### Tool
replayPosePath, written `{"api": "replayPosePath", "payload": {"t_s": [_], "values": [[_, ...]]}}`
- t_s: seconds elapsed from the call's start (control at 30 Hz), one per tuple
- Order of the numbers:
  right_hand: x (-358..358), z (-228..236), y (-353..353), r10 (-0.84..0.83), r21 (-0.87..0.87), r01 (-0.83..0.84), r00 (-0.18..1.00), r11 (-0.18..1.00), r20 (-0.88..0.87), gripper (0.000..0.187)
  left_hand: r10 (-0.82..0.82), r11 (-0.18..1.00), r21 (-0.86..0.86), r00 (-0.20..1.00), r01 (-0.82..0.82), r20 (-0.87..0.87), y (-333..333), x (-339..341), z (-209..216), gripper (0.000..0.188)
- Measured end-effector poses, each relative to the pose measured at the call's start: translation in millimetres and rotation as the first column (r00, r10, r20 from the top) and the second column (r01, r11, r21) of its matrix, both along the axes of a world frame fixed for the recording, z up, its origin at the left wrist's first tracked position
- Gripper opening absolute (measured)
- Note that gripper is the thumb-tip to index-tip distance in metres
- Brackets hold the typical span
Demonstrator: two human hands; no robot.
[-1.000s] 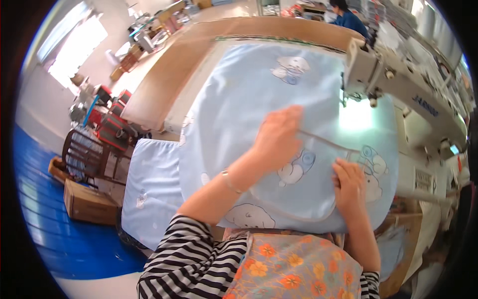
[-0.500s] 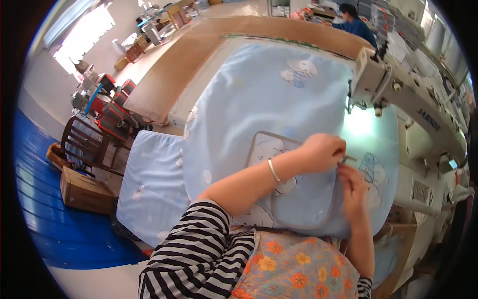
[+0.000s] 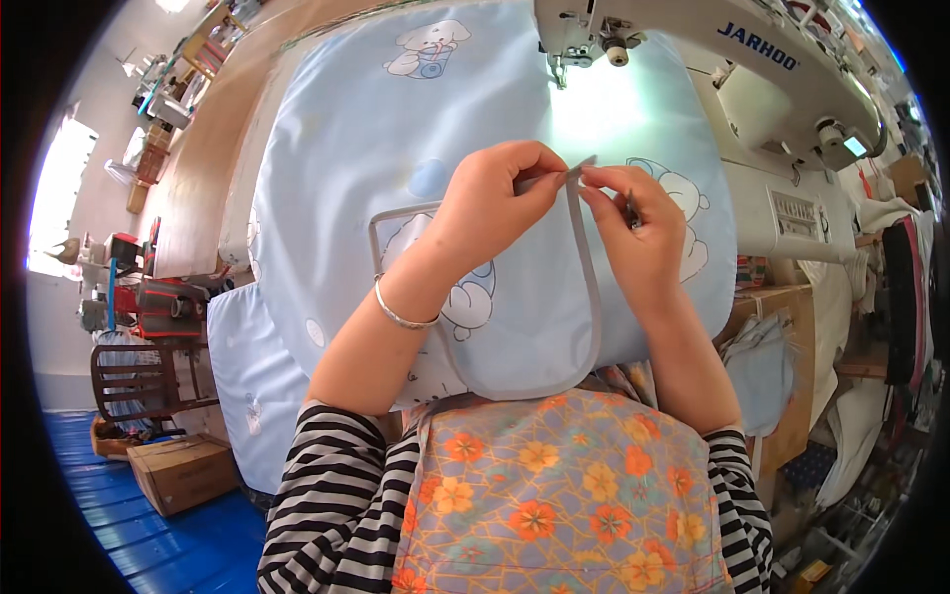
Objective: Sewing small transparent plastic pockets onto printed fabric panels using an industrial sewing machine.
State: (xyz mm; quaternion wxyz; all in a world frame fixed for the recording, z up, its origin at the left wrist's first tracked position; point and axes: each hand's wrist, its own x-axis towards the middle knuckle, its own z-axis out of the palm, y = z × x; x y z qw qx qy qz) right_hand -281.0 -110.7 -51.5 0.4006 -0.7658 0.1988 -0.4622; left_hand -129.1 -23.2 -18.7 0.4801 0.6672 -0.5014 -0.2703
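My left hand (image 3: 510, 193) is closed, pinching the top corner of a light blue cloth piece (image 3: 529, 322) edged in grey binding (image 3: 586, 262). Opposite it, my right hand (image 3: 641, 218) pinches the end of the same binding, fingertips nearly touching the left ones. A small dark metal tool (image 3: 632, 209), perhaps thread snips, is tucked in the right hand's curled fingers; its shape is mostly hidden. The cloth piece hangs toward my lap over a large light blue fabric (image 3: 346, 148) printed with white puppies. Part of a second grey-edged shape (image 3: 374, 233) shows beside my left forearm.
A sewing machine (image 3: 732, 59) stands at the far right, its lamp lighting the fabric below the needle area (image 3: 560, 74). To the left are a wooden chair (image 3: 129, 381) and a cardboard box (image 3: 183, 473). Pale cloths (image 3: 760, 371) hang at the right.
My view has shifted down and closer to the hands. The metal tool between the hands has moved back into my right hand, whose fingertips now pinch the binding. The cloth piece is raised toward me.
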Motion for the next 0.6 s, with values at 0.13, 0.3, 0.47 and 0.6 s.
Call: {"api": "replayPosePath", "payload": {"t_s": [0.13,0.3,0.47,0.6], "values": [[-4,6,6,0.011,0.089,-0.008,0.999,0.996,-0.03,0.012,-0.027,0.996,-0.074,0.988,0.038,0.151,5,-6,-1,0.009],[-9,16,4,0.067,0.392,0.03,0.97,0.92,-0.232,0.01,-0.047,0.984,-0.154,0.967,0.087,0.251,8,-7,-3,0.009],[-10,15,-5,0.175,0.414,-0.073,0.961,0.908,-0.214,0.009,-0.066,0.987,-0.12,0.943,0.111,0.327,10,3,-1,0.011],[-1,35,-16,0.31,0.349,-0.175,0.872,0.92,-0.378,0.007,-0.142,0.985,-0.038,0.921,0.168,0.363,14,14,4,0.013]]}}
